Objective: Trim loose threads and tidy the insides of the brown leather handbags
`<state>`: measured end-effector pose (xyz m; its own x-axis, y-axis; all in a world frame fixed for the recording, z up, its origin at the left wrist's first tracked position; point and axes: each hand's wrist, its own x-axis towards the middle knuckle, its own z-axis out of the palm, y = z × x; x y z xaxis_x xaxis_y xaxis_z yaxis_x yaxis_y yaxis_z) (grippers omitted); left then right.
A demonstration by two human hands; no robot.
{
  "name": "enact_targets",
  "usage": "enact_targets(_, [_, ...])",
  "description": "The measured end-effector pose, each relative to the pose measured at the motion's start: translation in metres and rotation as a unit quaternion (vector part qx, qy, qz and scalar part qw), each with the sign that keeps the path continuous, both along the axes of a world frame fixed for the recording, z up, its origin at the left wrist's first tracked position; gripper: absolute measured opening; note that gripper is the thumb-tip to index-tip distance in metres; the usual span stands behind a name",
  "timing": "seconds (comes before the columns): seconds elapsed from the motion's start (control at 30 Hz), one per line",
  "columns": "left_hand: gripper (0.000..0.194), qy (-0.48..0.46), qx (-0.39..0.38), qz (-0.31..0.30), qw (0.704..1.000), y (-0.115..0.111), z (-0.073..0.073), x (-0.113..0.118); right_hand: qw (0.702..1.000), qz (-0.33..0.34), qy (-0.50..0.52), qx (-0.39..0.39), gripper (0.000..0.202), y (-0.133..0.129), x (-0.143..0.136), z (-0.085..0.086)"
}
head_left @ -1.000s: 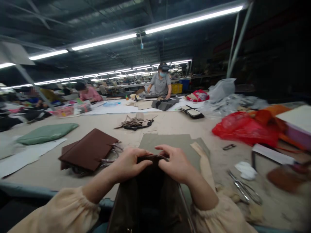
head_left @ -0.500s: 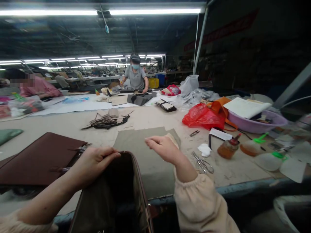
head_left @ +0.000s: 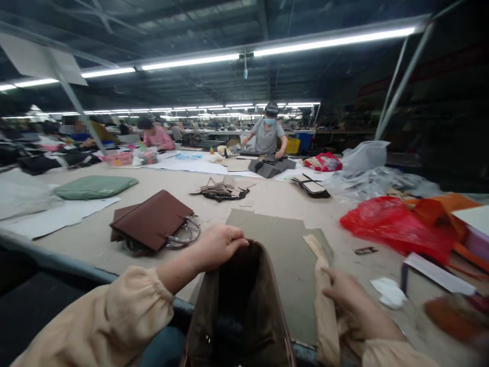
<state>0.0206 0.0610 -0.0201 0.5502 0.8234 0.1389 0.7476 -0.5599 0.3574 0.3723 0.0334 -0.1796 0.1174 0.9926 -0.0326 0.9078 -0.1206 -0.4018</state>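
My left hand (head_left: 219, 247) is closed on the top edge of a dark brown handbag (head_left: 206, 311), its thumb over the rim. The bag stands upright at the table's front edge with its mouth toward me, showing a dark lining. To the right, my right hand (head_left: 353, 300) pinches a long strip of beige cloth (head_left: 324, 295), partly bunched beneath the fingers. Under the strip's far end lies a grey-green sheet (head_left: 278, 239). Left of the open bag, another brown handbag (head_left: 155, 219) lies on its side, its handles wrapped in clear plastic.
A green flat bag (head_left: 95, 187) lies at left. Leather scraps (head_left: 225, 189) sit mid-table. To the right are a red plastic bag (head_left: 389, 224), thread snips (head_left: 365, 251), crumpled white tissue (head_left: 387, 293) and a blurred glue bottle (head_left: 456, 316). Across the table, a masked person (head_left: 269, 133) works.
The view has swung left. My right hand has moved down and right and now grips the beige cloth strip. My left hand still holds the handbag's rim.
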Motion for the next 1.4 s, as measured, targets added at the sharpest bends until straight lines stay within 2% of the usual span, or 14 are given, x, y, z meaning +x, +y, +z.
enact_targets(0.07, [0.028,0.002,0.010,0.001,1.000,0.000,-0.001,0.000,0.999,0.044,-0.010,-0.031,0.015,0.007,0.005,-0.011])
enact_targets(0.13, [0.029,0.008,0.024,0.002,1.000,0.000,-0.002,0.000,0.995,0.070,-0.021,-0.067,0.016,0.014,0.009,-0.014])
enact_targets(0.2, [0.029,0.015,0.033,0.000,0.999,-0.001,-0.002,0.001,0.994,0.082,-0.027,-0.073,0.017,0.019,0.009,-0.009])
enact_targets(0.27, [0.028,0.020,0.039,-0.004,0.999,-0.001,-0.002,0.000,0.996,0.079,-0.020,-0.022,0.018,0.023,0.002,0.006])
enact_targets(0.37, [0.027,0.019,0.045,-0.013,0.999,-0.001,-0.003,0.001,0.994,0.037,0.030,0.095,0.025,0.024,-0.023,0.040])
enact_targets(0.43, [0.027,0.018,0.045,-0.016,0.999,-0.001,-0.004,0.002,0.981,0.030,0.123,0.144,0.028,0.022,-0.049,0.066])
enact_targets(0.5, [0.026,0.020,0.045,-0.016,0.999,-0.002,-0.003,0.004,0.954,0.035,0.229,0.192,0.029,0.017,-0.078,0.089])
enact_targets(0.6, [0.026,0.018,0.038,-0.017,0.999,-0.005,-0.001,0.006,0.913,0.051,0.350,0.203,0.029,0.011,-0.119,0.115])
enact_targets(0.7, [0.025,0.012,0.031,-0.015,0.999,-0.006,0.000,0.007,0.900,0.087,0.372,0.211,0.025,0.006,-0.148,0.130])
enact_targets(0.83, [0.026,0.006,0.034,-0.003,0.999,-0.005,-0.001,0.007,0.918,0.180,0.279,0.214,0.020,0.003,-0.164,0.138])
enact_targets(0.93, [0.027,0.000,0.041,-0.005,0.999,-0.005,-0.001,0.008,0.929,0.201,0.194,0.243,0.017,0.002,-0.166,0.139])
enact_targets(1.13, [0.028,0.029,0.061,0.000,0.998,-0.007,0.002,0.010,0.943,0.197,0.069,0.257,0.020,-0.002,-0.170,0.144])
enact_targets(1.4, [0.028,0.023,0.056,0.009,0.998,-0.007,0.002,0.011,0.955,0.123,0.126,0.238,0.025,-0.004,-0.170,0.140])
